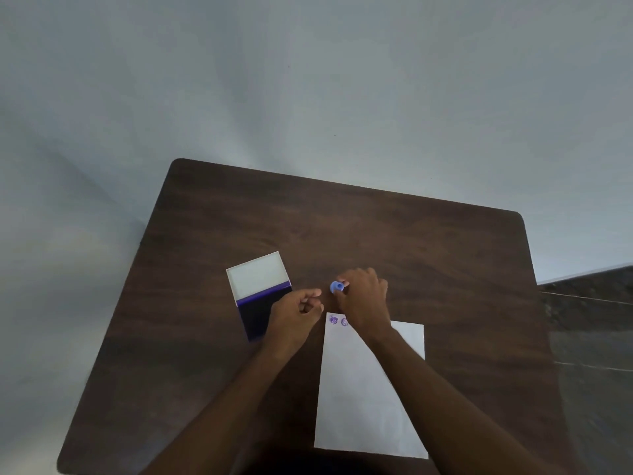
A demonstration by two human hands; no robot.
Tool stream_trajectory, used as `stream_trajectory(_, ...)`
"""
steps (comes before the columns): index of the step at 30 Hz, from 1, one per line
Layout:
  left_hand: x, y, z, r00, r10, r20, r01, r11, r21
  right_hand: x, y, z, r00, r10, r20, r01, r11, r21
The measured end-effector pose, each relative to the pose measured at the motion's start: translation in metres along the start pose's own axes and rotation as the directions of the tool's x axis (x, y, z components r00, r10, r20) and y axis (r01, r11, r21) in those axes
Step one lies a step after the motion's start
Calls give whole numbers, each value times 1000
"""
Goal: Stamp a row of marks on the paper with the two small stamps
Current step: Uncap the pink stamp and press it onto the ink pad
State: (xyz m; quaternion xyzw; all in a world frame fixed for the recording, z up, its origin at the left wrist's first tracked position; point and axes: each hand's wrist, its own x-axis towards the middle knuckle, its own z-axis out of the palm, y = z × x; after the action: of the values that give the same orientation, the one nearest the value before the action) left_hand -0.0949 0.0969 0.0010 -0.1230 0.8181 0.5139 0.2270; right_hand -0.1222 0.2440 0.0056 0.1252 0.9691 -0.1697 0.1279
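Table (411, 241): dark wood grain, rounded corners, set against a pale wall.

Paper (359, 406): one white sheet, lying flat on the near right part of the table. We counted two purple marks (339, 321) at its far left corner, side by side; anything further along the row was hidden under the right wrist.

Ink pad (260, 296): case open, pale lid folded back, dark purple pad facing up, left of the paper and apart from it.

Blue stamp (337, 286): small, round, just beyond the paper's far edge. We found it pinched in the fingertips of the right hand (364, 299).

Left hand (296, 311): fingers curled, over the near corner of the ink pad. We could not tell whether it held the second stamp.
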Motion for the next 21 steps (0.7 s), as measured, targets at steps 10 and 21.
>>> stream_trajectory(10, 6, 2, 6, 999, 1, 35, -3, 999, 54, 10, 11, 15, 1000, -23, -16, 22, 1000, -11)
stream_trajectory(21, 3, 5, 8, 1000, 15, 27, -15, 999, 28, 0, 23, 10, 999, 2, -45, 4, 991, 133)
